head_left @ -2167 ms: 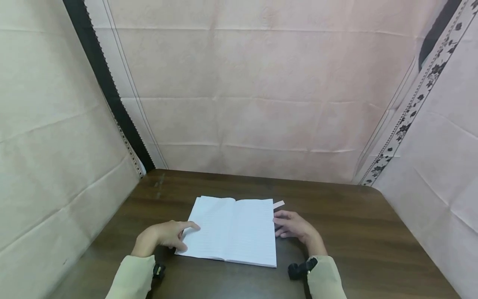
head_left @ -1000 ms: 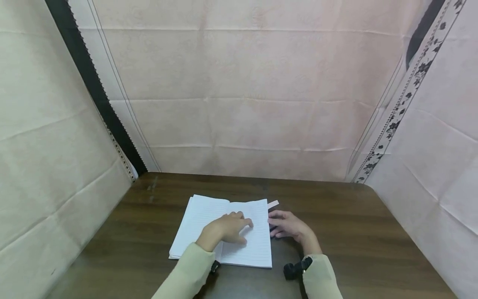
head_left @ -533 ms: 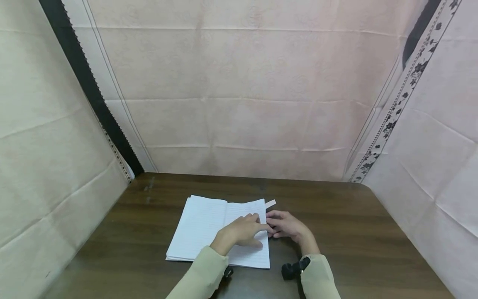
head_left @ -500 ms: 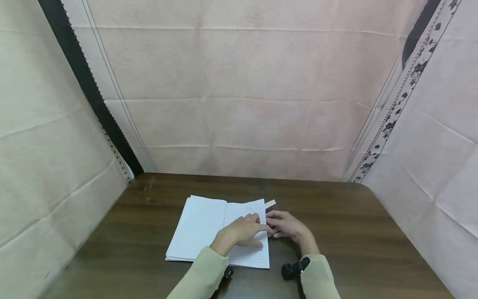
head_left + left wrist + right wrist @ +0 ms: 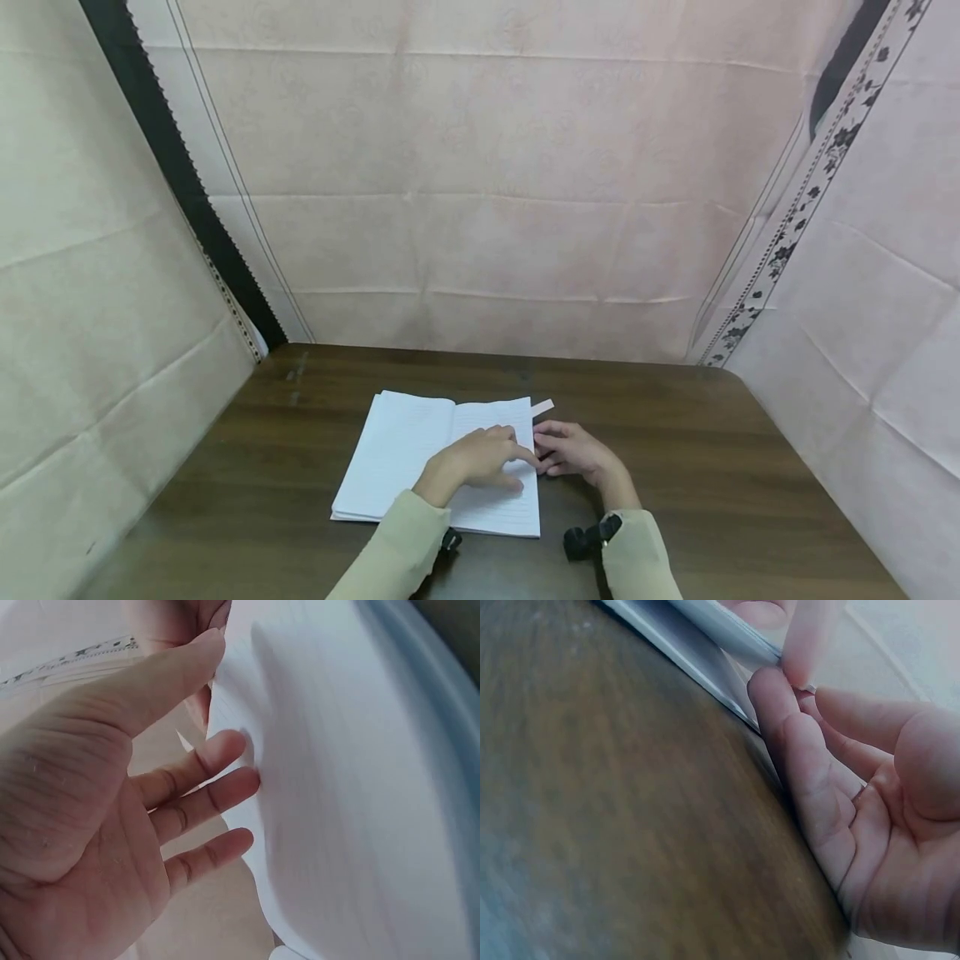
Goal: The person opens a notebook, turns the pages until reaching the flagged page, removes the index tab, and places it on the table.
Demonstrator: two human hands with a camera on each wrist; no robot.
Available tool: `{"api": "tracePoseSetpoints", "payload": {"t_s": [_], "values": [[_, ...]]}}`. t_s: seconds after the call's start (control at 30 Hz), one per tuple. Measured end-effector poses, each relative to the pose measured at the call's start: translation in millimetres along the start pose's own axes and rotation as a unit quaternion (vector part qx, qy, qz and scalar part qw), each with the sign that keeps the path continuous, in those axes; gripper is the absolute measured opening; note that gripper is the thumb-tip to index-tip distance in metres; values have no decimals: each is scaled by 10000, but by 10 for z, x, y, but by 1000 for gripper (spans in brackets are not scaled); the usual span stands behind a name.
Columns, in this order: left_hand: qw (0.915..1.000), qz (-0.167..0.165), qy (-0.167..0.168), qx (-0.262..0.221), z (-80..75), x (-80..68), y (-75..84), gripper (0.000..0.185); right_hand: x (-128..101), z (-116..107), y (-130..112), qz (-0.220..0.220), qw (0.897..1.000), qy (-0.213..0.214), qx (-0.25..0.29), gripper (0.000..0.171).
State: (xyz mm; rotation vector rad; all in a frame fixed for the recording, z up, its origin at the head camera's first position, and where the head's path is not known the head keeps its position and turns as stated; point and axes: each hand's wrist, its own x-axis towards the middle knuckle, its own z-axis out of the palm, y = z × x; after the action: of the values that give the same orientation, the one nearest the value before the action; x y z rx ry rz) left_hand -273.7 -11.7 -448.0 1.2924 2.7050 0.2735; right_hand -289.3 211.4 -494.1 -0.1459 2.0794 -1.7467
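Left hand: the left hand (image 5: 480,457) lies on the right page of the open notebook (image 5: 408,446), fingers (image 5: 214,787) straight and spread on the paper, index tip at the page's right edge; it grips nothing.
Right hand: the right hand (image 5: 573,452) rests on the tabletop (image 5: 697,467) just beside the notebook's right edge, fingers loosely bent with their tips (image 5: 769,690) touching that edge; the right wrist view shows them against the stacked pages, and whether they pinch a page cannot be told.
Hands together: the two hands meet at the right edge of the notebook, fingertips touching or nearly so.
Notebook: open flat near the middle of the tabletop, close to the person, lined white pages up; the left page is bare.
Strip: a small pale strip (image 5: 543,407) lies on the tabletop at the notebook's far right corner, just beyond the right hand.
Sleeves: both arms wear pale sleeves (image 5: 641,558), each with a dark wrist device at the cuff.
Surroundings: pale pink cloth (image 5: 487,183) hangs behind and beside the tabletop.
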Motion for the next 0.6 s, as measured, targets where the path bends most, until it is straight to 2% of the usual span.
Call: {"api": "tracePoseSetpoints", "payload": {"t_s": [0.2, 0.4, 0.6], "values": [[9987, 61, 45, -512, -4, 5, -48, 28, 5, -6, 13, 3, 10000, -45, 7, 36], [9967, 167, 446, -652, 46, 75, -44, 9, 9, -10, 13, -4, 10000, -65, 41, 36], [9944, -195, 704, -769, 104, 115, -45, 18, 6, -7, 16, 6, 10000, -50, 53, 34]]}}
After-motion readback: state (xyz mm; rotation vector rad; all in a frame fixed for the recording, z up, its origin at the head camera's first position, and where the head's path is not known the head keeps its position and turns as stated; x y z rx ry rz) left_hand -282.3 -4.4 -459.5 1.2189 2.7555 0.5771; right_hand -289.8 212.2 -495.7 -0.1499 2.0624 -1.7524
